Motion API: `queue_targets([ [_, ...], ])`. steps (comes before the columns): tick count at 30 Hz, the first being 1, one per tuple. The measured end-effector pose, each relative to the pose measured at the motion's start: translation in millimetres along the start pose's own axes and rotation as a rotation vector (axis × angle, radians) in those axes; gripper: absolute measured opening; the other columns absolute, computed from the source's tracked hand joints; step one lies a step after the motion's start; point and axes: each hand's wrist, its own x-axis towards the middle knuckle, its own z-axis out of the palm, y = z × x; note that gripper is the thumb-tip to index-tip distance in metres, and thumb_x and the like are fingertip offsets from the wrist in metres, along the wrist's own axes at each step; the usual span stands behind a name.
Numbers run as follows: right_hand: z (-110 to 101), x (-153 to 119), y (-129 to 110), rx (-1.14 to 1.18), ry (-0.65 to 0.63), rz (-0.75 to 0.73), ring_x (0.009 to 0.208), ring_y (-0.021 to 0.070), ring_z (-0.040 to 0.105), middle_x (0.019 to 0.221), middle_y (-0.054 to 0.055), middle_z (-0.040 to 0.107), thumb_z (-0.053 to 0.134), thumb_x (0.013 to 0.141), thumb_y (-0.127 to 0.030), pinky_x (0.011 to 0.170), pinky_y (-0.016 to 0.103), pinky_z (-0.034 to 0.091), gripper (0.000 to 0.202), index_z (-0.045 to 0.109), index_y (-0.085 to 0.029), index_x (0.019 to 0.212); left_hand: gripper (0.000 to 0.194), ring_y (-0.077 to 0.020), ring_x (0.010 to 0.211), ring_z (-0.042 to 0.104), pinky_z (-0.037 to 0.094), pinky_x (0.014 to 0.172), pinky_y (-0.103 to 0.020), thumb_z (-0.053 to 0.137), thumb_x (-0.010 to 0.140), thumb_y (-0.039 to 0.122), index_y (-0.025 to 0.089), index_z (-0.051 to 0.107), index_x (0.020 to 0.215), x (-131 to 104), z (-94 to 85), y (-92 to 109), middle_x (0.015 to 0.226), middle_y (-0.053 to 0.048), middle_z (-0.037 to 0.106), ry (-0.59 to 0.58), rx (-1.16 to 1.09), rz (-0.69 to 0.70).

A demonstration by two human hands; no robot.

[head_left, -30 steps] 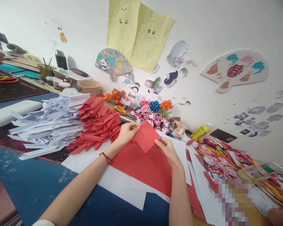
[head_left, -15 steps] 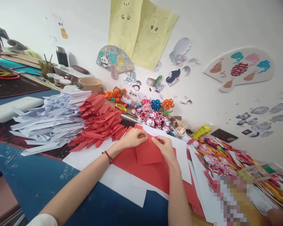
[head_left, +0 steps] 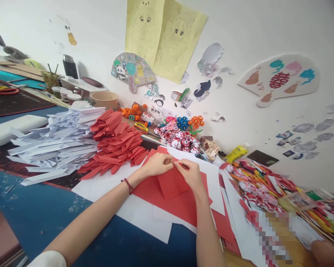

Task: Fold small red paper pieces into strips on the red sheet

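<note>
My left hand [head_left: 160,165] and my right hand [head_left: 189,173] meet over the sheets, fingertips pinched together at the top of a small red paper [head_left: 171,184]. The small paper hangs from the fingers with a crease or fold showing; its upper edge is partly hidden by the fingers. Beneath it lies a larger red sheet [head_left: 147,193], with white paper [head_left: 163,224] below that. To the left of my left hand are a heap of folded red paper strips [head_left: 115,142] and a heap of folded white paper strips [head_left: 64,139].
Red-and-white paper balls [head_left: 180,141] and small craft flowers [head_left: 196,121] lie along the wall. A round tan bowl [head_left: 104,100] and a dark flask [head_left: 69,66] stand at the back left. Mixed paper pieces [head_left: 256,185] spread on the right.
My right hand has shifted left, so its fingertips now come up against those of my left hand. The small red paper has turned and its right part is now bent over.
</note>
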Motion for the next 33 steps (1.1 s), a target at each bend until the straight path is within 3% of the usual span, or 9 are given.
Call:
queue_targets([
  [5, -10, 0, 3, -0.011, 0.082, 0.000, 0.071, 0.0194, 0.060, 0.077, 0.004, 0.070, 0.062, 0.086, -0.039, 0.066, 0.029, 0.045, 0.025, 0.072, -0.019, 0.075, 0.012, -0.0110, 0.052, 0.039, 0.023, 0.051, -0.024, 0.050, 0.072, 0.023, 0.018, 0.054, 0.062, 1, -5.8, 0, 0.054, 0.002, 0.047, 0.018, 0.068, -0.032],
  [9, -21, 1, 11, 0.014, 0.180, 0.049, 0.074, 0.0209, 0.062, 0.081, 0.005, 0.072, 0.065, 0.083, -0.040, 0.070, 0.031, 0.047, 0.024, 0.074, -0.019, 0.076, 0.012, -0.0111, 0.052, 0.042, 0.025, 0.052, -0.025, 0.051, 0.070, 0.023, 0.018, 0.055, 0.061, 2, -13.5, -3, 0.056, 0.002, 0.052, 0.047, 0.082, -0.066],
  [18, -20, 1, 19, 0.025, 0.242, 0.096, 0.076, 0.0227, 0.065, 0.083, 0.006, 0.074, 0.068, 0.079, -0.042, 0.074, 0.034, 0.049, 0.026, 0.076, -0.017, 0.080, 0.012, -0.0129, 0.053, 0.048, 0.024, 0.052, -0.025, 0.056, 0.070, 0.026, 0.020, 0.060, 0.061, 4, -16.8, -11, 0.061, 0.000, 0.062, 0.104, 0.137, -0.110],
  [21, -25, 2, 23, 0.060, 0.362, 0.133, 0.077, 0.0232, 0.065, 0.082, 0.006, 0.073, 0.069, 0.078, -0.043, 0.074, 0.034, 0.050, 0.028, 0.075, -0.016, 0.079, 0.014, -0.0144, 0.054, 0.050, 0.024, 0.052, -0.025, 0.059, 0.069, 0.026, 0.020, 0.058, 0.057, 3, -21.1, -12, 0.057, -0.001, 0.060, 0.157, 0.207, -0.154],
  [24, -27, 3, 27, 0.130, 0.459, 0.167, 0.076, 0.0231, 0.065, 0.080, 0.006, 0.073, 0.070, 0.076, -0.045, 0.073, 0.034, 0.051, 0.030, 0.075, -0.016, 0.079, 0.014, -0.0154, 0.059, 0.055, 0.030, 0.055, -0.024, 0.055, 0.077, 0.028, 0.021, 0.062, 0.066, 3, -22.6, -12, 0.064, -0.002, 0.065, 0.232, 0.184, -0.150],
  [28, -17, 5, 26, 0.201, 0.370, 0.188, 0.073, 0.0221, 0.065, 0.079, 0.005, 0.073, 0.070, 0.076, -0.047, 0.067, 0.032, 0.052, 0.031, 0.076, -0.017, 0.080, 0.028, -0.0159, 0.072, 0.061, 0.039, 0.064, -0.023, 0.047, 0.089, 0.042, 0.022, 0.066, 0.093, 5, -13.7, -12, 0.087, -0.003, 0.072, 0.235, -0.008, -0.103],
  [33, -7, 5, 22, 0.289, 0.227, 0.209, 0.081, 0.0222, 0.066, 0.088, 0.006, 0.074, 0.070, 0.076, -0.045, 0.075, 0.032, 0.051, 0.029, 0.075, -0.018, 0.083, 0.026, -0.0154, 0.073, 0.058, 0.040, 0.066, -0.023, 0.051, 0.087, 0.037, 0.017, 0.067, 0.083, 8, -7.0, -15, 0.080, -0.004, 0.069, 0.173, -0.069, -0.074],
])
